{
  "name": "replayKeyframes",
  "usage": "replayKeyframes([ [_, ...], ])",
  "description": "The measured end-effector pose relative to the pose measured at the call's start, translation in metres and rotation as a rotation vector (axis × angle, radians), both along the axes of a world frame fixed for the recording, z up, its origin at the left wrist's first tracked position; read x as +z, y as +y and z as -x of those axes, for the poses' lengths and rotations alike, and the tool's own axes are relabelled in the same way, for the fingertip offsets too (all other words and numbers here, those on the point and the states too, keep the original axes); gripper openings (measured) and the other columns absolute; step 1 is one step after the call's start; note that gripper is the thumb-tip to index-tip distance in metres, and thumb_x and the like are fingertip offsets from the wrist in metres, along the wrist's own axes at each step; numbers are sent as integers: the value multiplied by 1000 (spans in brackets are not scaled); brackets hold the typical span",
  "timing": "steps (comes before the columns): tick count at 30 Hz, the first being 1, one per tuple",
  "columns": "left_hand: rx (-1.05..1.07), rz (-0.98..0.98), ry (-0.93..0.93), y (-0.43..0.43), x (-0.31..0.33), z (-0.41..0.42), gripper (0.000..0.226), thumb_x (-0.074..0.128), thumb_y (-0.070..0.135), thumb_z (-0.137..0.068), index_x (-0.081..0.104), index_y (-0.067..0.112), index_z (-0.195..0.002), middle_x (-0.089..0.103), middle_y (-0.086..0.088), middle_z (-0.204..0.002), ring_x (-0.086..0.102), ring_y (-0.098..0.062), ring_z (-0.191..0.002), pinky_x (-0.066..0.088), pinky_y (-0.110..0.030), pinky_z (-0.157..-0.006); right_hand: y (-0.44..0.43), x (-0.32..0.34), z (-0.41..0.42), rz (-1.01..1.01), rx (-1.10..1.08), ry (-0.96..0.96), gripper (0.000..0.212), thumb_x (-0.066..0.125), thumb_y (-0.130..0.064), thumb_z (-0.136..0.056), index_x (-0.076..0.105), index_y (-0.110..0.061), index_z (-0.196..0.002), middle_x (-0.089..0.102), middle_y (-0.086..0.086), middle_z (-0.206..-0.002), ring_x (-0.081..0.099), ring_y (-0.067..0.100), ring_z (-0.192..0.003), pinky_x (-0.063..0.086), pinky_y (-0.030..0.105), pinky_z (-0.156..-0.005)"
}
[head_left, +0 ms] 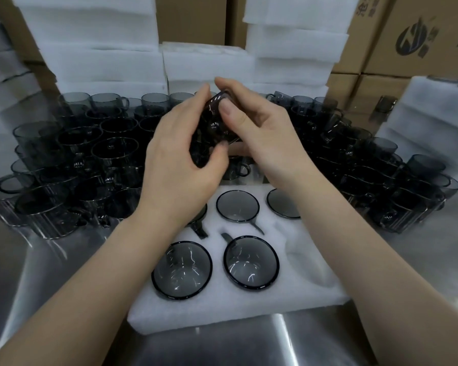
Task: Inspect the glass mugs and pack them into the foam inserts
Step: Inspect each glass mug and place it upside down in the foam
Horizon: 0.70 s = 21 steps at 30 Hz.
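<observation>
Both hands, left hand [180, 154] and right hand [257, 133], grip a smoky grey glass mug [217, 120] above the white foam insert [302, 262]; slow turning against light best reveals flaws.

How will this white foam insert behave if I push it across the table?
The foam insert probably flexes, since its edges look soft. On the smooth steel table it likely slides easily, though the seated mugs add weight.

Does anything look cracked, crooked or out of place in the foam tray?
Nothing stands out. The smoky grey glass mugs sit level in the white foam insert; only its front right pocket is unfilled. The left hand and right hand hold another grey mug.
</observation>
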<state>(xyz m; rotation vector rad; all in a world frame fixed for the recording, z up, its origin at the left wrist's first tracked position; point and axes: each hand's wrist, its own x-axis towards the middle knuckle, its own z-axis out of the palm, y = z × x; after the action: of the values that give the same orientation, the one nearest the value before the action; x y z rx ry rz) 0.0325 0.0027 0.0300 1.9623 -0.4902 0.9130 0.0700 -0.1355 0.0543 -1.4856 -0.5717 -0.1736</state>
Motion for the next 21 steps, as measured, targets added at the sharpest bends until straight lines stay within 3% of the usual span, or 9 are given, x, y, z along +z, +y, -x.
replayKeyframes([
  [2,6,-24,27,-2,1,1,68,74,21,-82,45,9,-143,54,2,-137,49,-9,-127,37,-23,-108,2,-1,0,56,-88,-105,32,55,-12,-99,58,-13,-130,65,-13,-97,61,-6,-93,51,17,-79],
  [4,3,-18,27,-1,2,1,67,79,22,-78,51,12,-138,58,4,-131,53,-8,-122,40,-23,-106,2,-2,0,49,-137,-114,29,52,-14,-100,62,-9,-127,70,-4,-105,64,4,-103,54,26,-86],
  [6,-11,-1,16,-1,3,2,63,81,20,-76,55,14,-133,60,7,-127,56,-7,-119,43,-27,-105,2,-1,2,1,-133,-45,28,49,-19,-102,66,-9,-121,71,4,-108,68,17,-104,59,35,-75],
  [8,-32,7,8,-1,2,2,61,80,19,-76,56,13,-132,62,5,-127,57,-9,-119,45,-32,-104,0,1,2,-62,-98,48,28,47,-23,-103,68,-11,-117,72,6,-105,71,21,-96,59,36,-61],
  [13,-120,52,-21,2,0,1,61,80,12,-75,54,14,-130,59,8,-126,56,-10,-122,46,-36,-104,-7,4,-4,-190,137,336,33,47,-31,-101,63,-11,-123,68,13,-111,66,29,-102,58,46,-79],
  [15,-157,89,-15,1,-1,1,62,81,10,-74,51,17,-128,57,10,-124,57,-9,-121,47,-32,-103,-9,5,-4,-206,346,466,38,49,-40,-98,59,-14,-123,64,16,-117,65,32,-104,57,48,-83],
  [17,-153,82,-8,1,-2,0,65,80,11,-73,48,18,-129,56,10,-124,56,-7,-120,46,-25,-101,-9,4,-3,-205,464,518,44,47,-46,-97,58,-12,-121,64,16,-115,68,31,-96,58,45,-75],
  [21,-25,-73,25,0,-1,-3,74,77,18,-75,44,13,-141,52,9,-132,48,-4,-123,32,-7,-103,-5,1,-4,-130,231,349,35,50,-35,-100,65,-7,-114,69,16,-105,69,33,-90,59,42,-66],
])
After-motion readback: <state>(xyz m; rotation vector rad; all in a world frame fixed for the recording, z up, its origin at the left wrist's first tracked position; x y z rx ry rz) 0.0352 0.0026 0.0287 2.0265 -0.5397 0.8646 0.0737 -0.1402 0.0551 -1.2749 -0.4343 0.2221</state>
